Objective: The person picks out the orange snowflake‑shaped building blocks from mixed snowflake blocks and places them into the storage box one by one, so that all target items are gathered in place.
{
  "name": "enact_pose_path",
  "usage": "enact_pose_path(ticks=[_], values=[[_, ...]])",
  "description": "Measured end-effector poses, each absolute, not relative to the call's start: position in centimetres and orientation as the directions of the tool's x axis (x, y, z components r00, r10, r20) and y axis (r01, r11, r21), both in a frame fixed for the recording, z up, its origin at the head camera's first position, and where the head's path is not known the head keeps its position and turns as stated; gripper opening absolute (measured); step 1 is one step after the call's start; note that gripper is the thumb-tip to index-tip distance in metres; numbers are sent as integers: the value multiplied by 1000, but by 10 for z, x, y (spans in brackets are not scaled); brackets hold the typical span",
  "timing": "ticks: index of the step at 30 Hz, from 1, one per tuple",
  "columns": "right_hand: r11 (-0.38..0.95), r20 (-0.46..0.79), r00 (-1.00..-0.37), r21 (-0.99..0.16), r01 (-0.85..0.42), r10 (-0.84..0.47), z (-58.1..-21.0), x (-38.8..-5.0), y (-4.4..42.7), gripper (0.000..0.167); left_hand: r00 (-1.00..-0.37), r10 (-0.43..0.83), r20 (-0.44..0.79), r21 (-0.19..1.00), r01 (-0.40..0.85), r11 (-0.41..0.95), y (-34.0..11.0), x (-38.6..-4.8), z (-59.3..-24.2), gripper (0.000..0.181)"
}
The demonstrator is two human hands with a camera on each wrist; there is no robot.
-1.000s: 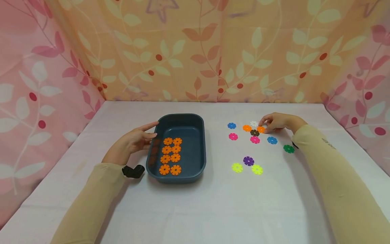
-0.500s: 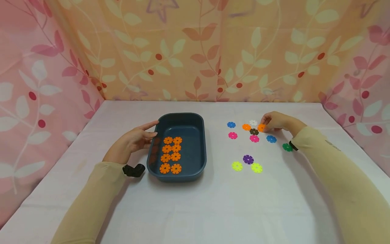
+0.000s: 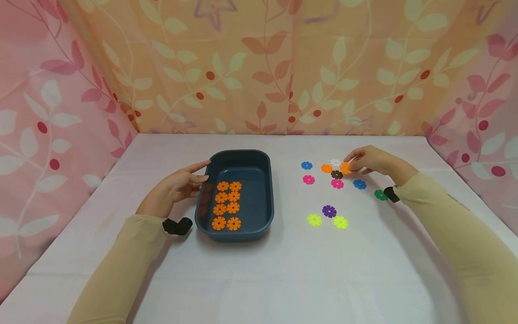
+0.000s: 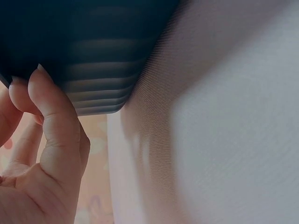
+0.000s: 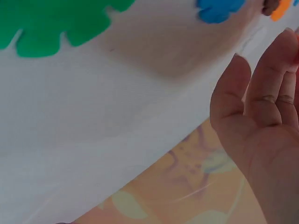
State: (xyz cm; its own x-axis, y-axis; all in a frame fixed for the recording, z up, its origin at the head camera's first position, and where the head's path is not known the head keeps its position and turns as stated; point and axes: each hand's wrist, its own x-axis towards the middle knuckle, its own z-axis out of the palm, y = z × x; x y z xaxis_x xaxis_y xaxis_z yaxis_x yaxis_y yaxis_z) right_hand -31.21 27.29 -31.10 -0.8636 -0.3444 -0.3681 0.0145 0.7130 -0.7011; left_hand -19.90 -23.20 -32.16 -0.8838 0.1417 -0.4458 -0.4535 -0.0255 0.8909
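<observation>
My left hand (image 3: 175,186) rests against the left side of a dark blue rectangular tray (image 3: 265,189). In the left wrist view, its fingertips (image 4: 44,86) touch the tray's outer wall. Several orange notched discs (image 3: 221,197) lie in two columns inside the tray. At the right, my right hand (image 3: 374,162) pinches another orange notched disc (image 3: 345,168), lifted a little from the table. Around it lie a white disc (image 3: 335,162), a brown disc (image 3: 337,174) and a second loose orange disc (image 3: 326,168). In the right wrist view, the pinched disc is mostly out of frame.
Other notched discs on the white cloth include blue (image 3: 359,184), pink (image 3: 337,183), green (image 3: 380,195), purple (image 3: 329,211) and yellow (image 3: 341,222). A patterned curtain (image 3: 259,67) stands behind the table. The tray's raised rim encloses its discs.
My right hand has taken hold of the orange disc beside the white one and raised it slightly. My left hand and the tray stay in place.
</observation>
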Motion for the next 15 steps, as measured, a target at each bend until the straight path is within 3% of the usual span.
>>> enact_pose_path(ticks=[15], values=[[560,-334,-841,-827,44,-426,-291,-283,249,41,-886,136,-443,892,-451,-36,-232,-199,-321,67]])
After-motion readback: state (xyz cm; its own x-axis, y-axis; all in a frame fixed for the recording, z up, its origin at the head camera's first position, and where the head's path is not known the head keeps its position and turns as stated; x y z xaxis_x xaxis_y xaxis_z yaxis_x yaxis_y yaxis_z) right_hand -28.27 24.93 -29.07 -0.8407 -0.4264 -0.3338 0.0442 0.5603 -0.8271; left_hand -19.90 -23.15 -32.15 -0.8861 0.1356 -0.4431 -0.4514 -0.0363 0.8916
